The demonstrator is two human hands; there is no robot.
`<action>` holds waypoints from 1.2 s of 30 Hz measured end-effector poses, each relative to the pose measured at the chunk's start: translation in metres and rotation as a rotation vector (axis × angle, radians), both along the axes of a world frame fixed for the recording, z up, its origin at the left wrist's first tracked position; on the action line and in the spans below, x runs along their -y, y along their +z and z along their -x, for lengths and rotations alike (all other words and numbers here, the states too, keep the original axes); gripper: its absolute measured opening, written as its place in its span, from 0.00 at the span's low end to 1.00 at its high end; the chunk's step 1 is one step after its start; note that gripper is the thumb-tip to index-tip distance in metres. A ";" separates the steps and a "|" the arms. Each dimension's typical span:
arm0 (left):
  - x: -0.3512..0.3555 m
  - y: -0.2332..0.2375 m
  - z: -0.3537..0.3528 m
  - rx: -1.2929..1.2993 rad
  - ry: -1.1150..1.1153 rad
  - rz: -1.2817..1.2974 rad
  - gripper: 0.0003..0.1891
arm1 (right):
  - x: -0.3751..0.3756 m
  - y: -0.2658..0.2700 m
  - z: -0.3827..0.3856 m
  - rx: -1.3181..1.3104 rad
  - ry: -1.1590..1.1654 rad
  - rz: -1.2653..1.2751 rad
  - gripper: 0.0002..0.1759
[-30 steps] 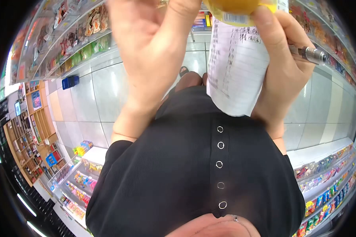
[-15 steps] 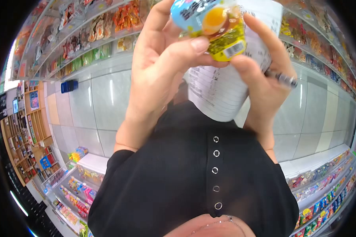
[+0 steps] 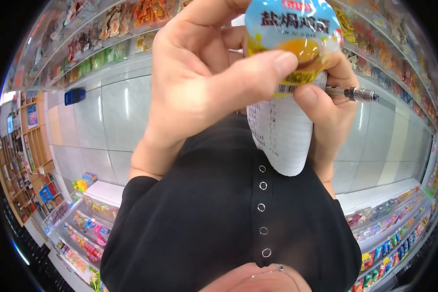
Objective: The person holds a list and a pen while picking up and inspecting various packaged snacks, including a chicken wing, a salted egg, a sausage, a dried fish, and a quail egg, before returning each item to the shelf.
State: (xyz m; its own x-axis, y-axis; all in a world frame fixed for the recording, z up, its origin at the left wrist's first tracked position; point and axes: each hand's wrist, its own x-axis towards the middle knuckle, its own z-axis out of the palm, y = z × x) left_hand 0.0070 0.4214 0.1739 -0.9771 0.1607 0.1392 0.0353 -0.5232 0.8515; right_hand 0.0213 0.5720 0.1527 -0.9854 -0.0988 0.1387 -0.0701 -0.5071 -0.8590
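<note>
A blue and yellow snack packet (image 3: pixel 292 29) with a picture of an egg and Chinese lettering is held up at the top of the view. My left hand (image 3: pixel 194 92) grips it, thumb across its front and fingers behind. On the other side, my right hand (image 3: pixel 333 109) is closed, its thumb at the packet's lower edge. A pen (image 3: pixel 357 94) sticks out sideways from that hand, which also holds a lined notepad sheet (image 3: pixel 282 138) covered with handwriting. The paper hangs below the packet, curling against my black shirt. Part of the right fingers is hidden behind the packet.
Shelves of bagged snacks (image 3: pixel 151 12) run along the far side, continuing at right (image 3: pixel 384 48). More stocked shelves (image 3: pixel 90 228) stand at lower left and lower right (image 3: pixel 389 243). A small blue object (image 3: pixel 74 97) sits on the tiled floor (image 3: pixel 126 112).
The packet has tilted upright, so its lettered front faces me more fully, and it has shifted right. The notepad has swung lower, and the pen lies more level.
</note>
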 end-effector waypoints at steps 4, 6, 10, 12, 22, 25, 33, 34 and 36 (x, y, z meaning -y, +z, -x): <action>0.001 -0.003 0.001 -0.055 -0.053 -0.069 0.31 | -0.005 -0.001 -0.001 -0.074 -0.008 -0.034 0.10; -0.002 -0.012 0.004 -0.215 -0.074 -0.127 0.31 | -0.006 -0.001 -0.002 -0.111 -0.025 -0.036 0.10; -0.001 -0.018 0.008 -0.319 -0.066 -0.072 0.31 | -0.006 -0.003 -0.002 -0.153 -0.042 -0.012 0.10; -0.003 -0.016 0.006 -0.335 -0.049 -0.034 0.31 | -0.009 -0.004 -0.002 -0.176 -0.041 -0.033 0.11; -0.004 -0.006 -0.002 -0.377 -0.025 0.041 0.31 | -0.009 -0.002 -0.003 -0.186 -0.032 -0.020 0.10; -0.005 -0.005 -0.003 -0.381 -0.021 0.052 0.31 | -0.009 -0.004 -0.003 -0.207 -0.032 -0.025 0.10; -0.004 -0.002 -0.006 -0.379 -0.001 0.076 0.31 | -0.005 -0.003 -0.008 -0.147 -0.032 0.023 0.10; -0.004 0.000 -0.005 -0.380 -0.001 0.076 0.31 | -0.004 -0.001 -0.009 -0.123 -0.028 0.041 0.11; -0.004 0.000 -0.004 -0.373 0.002 0.077 0.31 | -0.003 0.000 -0.008 -0.114 -0.024 0.030 0.11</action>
State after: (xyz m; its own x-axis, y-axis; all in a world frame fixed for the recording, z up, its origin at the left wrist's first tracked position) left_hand 0.0109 0.4257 0.1740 -0.8617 0.1827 0.4733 0.3514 -0.4579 0.8166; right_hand 0.0294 0.5751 0.1524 -0.9651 -0.0693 0.2527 -0.1791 -0.5295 -0.8292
